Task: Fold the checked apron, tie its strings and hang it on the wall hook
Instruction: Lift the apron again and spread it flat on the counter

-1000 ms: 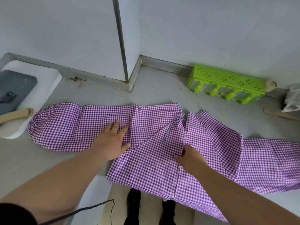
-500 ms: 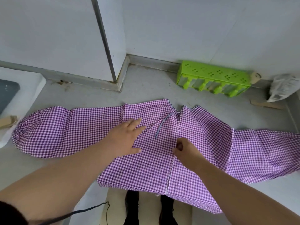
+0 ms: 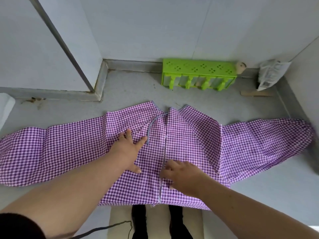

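Purple checked apron [image 3: 189, 135] spread flat on grey counter [image 3: 120, 90], sleeves out to 9 and 3 o'clock. Left hand [image 3: 127, 149] flat on cloth, fingers spread. Right hand [image 3: 183, 175] presses by centre seam. Green rack [image 3: 198, 69] at 1 o'clock against wall.

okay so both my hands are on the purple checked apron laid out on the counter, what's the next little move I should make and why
Probably fold one long side panel in over the middle. The apron still lies spread wide on the counter, both side panels reaching far out. Your left hand presses flat on the centre and your right hand rests by the centre seam, so the middle looks pinned. The string lies loose, untied.
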The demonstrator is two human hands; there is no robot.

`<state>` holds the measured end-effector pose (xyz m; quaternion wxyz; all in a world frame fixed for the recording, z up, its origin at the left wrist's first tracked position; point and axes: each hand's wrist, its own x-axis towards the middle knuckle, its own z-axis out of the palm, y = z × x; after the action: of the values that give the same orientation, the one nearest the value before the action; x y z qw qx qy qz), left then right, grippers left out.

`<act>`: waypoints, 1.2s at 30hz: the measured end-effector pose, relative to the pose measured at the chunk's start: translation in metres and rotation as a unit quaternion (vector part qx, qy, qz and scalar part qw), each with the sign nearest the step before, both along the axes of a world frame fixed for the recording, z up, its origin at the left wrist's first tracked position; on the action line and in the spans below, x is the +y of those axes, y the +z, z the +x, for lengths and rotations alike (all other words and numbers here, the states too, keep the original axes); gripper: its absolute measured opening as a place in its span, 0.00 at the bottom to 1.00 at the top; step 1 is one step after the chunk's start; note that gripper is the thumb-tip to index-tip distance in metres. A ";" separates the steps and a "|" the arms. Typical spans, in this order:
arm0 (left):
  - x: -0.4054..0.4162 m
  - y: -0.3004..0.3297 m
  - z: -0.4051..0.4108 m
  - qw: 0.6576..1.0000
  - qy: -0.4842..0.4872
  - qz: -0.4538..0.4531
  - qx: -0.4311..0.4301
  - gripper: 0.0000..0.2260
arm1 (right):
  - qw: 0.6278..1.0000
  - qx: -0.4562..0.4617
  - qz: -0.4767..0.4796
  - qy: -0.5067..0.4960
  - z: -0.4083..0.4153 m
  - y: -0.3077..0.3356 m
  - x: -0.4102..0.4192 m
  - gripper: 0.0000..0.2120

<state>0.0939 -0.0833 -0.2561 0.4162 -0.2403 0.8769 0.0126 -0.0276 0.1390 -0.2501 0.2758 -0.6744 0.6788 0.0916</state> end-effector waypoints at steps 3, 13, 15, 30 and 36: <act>0.001 0.001 0.000 1.000 0.000 0.000 -0.006 0.62 | 0.998 -0.012 -0.027 0.048 0.004 -0.005 -0.005 0.17; 0.004 0.006 -0.002 1.000 0.003 -0.004 -0.012 0.62 | 0.991 -0.038 -0.103 0.075 0.020 -0.016 -0.003 0.15; 0.005 0.008 -0.002 1.000 -0.003 -0.007 -0.015 0.62 | 0.992 -0.031 -0.126 -0.003 0.010 -0.014 0.001 0.20; 0.050 0.010 -0.078 0.998 -0.004 -0.019 0.066 0.53 | 0.916 0.041 -0.025 -0.398 -0.150 -0.002 0.087 0.39; 0.056 0.006 -0.095 0.999 0.029 -0.043 -0.015 0.54 | 0.916 0.075 0.076 -0.387 -0.164 -0.002 0.092 0.48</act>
<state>-0.0007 -0.0272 -0.2500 0.4183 -0.2833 0.8629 -0.0165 -0.1915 0.2311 -0.2516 0.2882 -0.3274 0.8964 0.0791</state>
